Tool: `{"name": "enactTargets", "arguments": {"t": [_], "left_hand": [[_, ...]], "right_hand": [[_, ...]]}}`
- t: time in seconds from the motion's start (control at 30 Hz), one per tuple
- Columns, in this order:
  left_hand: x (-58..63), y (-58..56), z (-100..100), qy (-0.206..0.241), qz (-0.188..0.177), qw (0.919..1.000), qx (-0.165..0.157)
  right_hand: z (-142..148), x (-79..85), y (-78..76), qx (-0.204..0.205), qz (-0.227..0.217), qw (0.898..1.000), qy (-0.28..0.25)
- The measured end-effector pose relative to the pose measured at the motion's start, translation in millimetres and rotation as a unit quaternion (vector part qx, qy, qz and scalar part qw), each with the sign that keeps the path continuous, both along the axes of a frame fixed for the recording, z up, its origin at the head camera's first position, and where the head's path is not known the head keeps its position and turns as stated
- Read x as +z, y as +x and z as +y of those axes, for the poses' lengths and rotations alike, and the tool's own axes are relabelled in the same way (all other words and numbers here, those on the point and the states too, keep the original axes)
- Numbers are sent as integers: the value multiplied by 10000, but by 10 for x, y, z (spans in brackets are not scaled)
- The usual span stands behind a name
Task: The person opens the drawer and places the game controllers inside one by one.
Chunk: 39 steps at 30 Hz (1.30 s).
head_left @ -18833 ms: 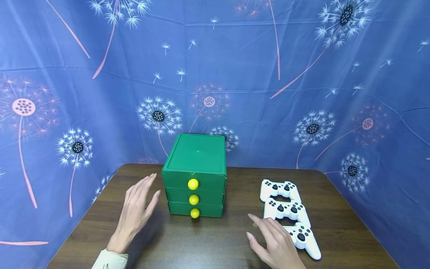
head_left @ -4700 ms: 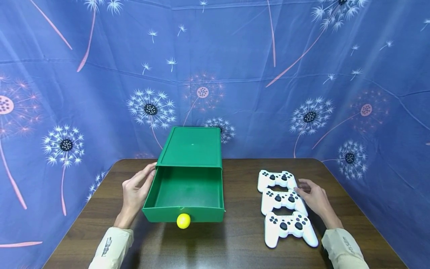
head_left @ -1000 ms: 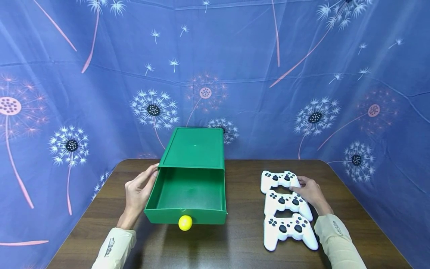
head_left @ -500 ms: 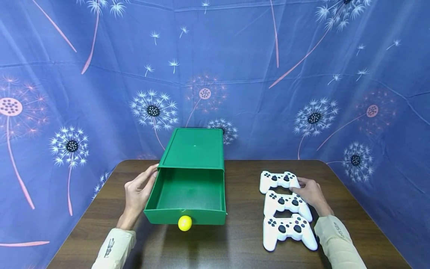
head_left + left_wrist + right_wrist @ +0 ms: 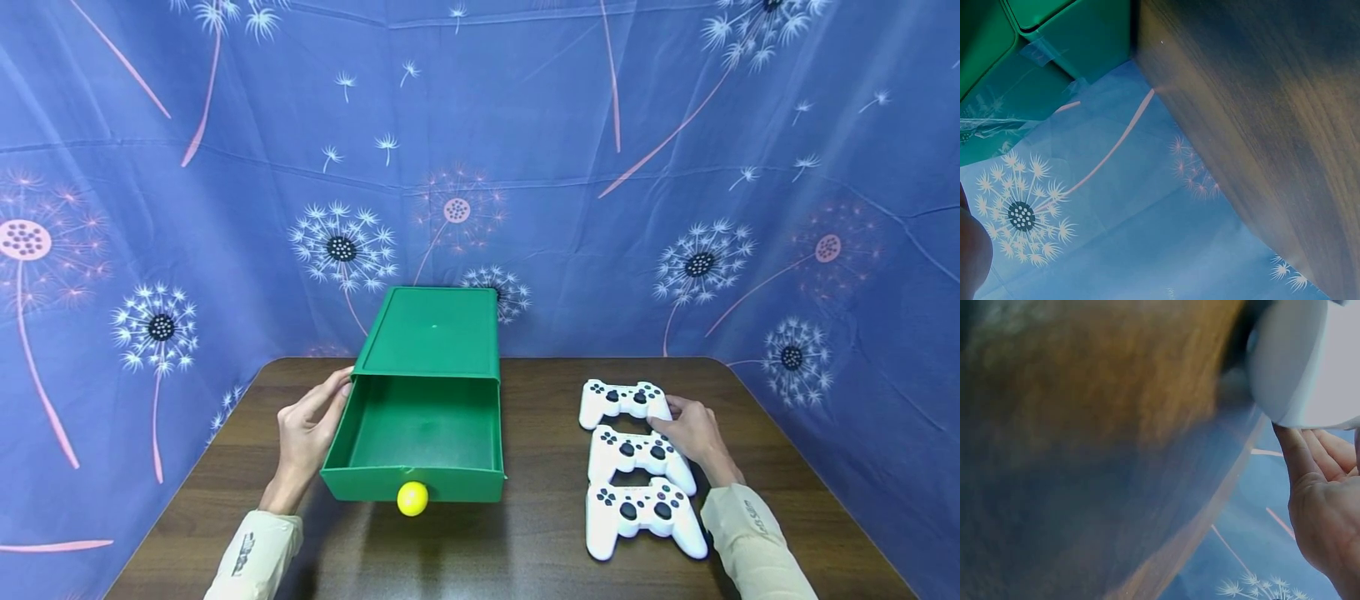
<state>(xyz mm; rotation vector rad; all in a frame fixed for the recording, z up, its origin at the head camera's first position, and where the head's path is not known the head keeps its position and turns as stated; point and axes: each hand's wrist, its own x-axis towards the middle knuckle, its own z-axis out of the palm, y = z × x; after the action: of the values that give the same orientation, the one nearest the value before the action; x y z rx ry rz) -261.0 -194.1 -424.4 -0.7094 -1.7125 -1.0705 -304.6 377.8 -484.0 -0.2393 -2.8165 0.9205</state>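
A green drawer unit (image 5: pixel 438 329) stands at the back of the table, its top drawer (image 5: pixel 360 485) pulled far out and empty. A yellow ball knob (image 5: pixel 412 499) sits on the drawer's front. My left hand (image 5: pixel 303 433) rests its extended fingers against the unit's left side, thumb close to the drawer's edge. On the right, three white game controllers lie in a column. Between fingers and thumb, my right hand (image 5: pixel 693 433) pinches the right grip of the farthest controller (image 5: pixel 590 414). That grip (image 5: pixel 1310 369) fills the right wrist view's corner. The lower drawers are hidden.
The middle controller (image 5: pixel 602 458) and the nearest controller (image 5: pixel 602 529) lie close in front of the held one. Behind the brown wooden table (image 5: pixel 540 517) hangs a blue dandelion-print cloth (image 5: pixel 570 275). Clear tape (image 5: pixel 1040 51) shows on the unit's side.
Since the oldest frame the top drawer has come out and the nearest controller was straightened. My right hand moved in to grip the farthest controller, which has just shifted slightly upward. Left hand steady lately.
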Motion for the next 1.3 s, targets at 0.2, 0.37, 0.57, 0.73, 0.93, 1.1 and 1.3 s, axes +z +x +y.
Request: {"name": "enactTargets", "arguments": {"t": [0.2, 0.37, 0.57, 0.73, 0.93, 1.1, 1.3], "left_hand": [[0, -4, 5, 1, 37, 10000, -34], [1, -2, 7, -8, 44, 10000, -47], [-7, 0, 9, -4, 23, 10000, -20], [-21, -6, 9, 2, 30, 10000, -26], [-16, -4, 13, 1, 47, 10000, -1], [15, 16, 23, -16, 53, 10000, -1], [30, 29, 32, -10, 53, 10000, 21]], "right_hand": [[-22, 11, 27, -82, 191, 9998, 72], [-33, 13, 44, -133, 265, 9995, 101], [-44, 21, 73, -217, 430, 9988, 86], [-55, 26, 112, -405, 711, 9966, 21], [-75, 56, 190, -487, 961, 9941, -155], [-117, 85, 267, -527, 1204, 9908, -309], [-167, 116, 374, -629, 1380, 9870, -536]]}}
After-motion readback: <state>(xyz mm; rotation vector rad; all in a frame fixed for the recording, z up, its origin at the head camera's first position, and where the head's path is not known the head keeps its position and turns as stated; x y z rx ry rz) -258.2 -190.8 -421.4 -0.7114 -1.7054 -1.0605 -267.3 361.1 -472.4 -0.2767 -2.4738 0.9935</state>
